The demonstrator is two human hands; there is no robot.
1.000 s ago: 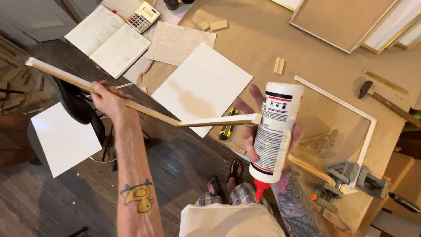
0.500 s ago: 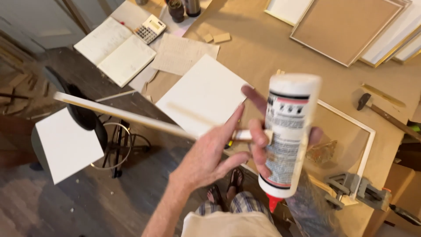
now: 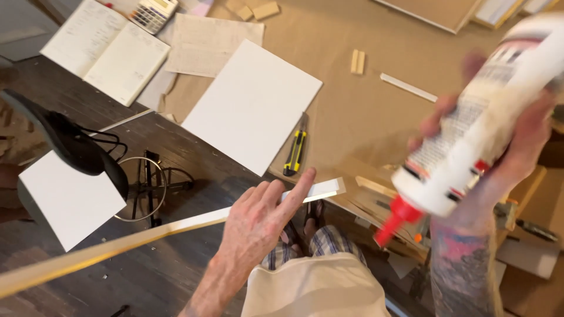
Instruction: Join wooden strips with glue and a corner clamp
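Your left hand [image 3: 261, 214] lies over a long wooden moulding strip [image 3: 176, 226], fingers [image 3: 296, 189] stretched along its pale upper face toward the mitred end; the thumb's grip beneath is hidden, so you cannot tell how firmly the strip is held. The strip runs from the lower left edge of view up to its cut tip just beyond your fingertips, hanging over the dark floor beside the table edge. Your right hand [image 3: 505, 147] is closed around a white glue bottle [image 3: 476, 126], tilted so that its red nozzle [image 3: 392, 222] points down and left, near the strip's tip but apart from it. Farther out, on the brown-paper-covered table [image 3: 352, 111], a yellow utility knife [image 3: 295, 151] lies just beside a white board [image 3: 252, 105]. Beyond these lie an open notebook [image 3: 106, 50], a calculator [image 3: 154, 12] and a small wood block pair [image 3: 357, 61]. A black stool [image 3: 70, 144] stands on the floor at left
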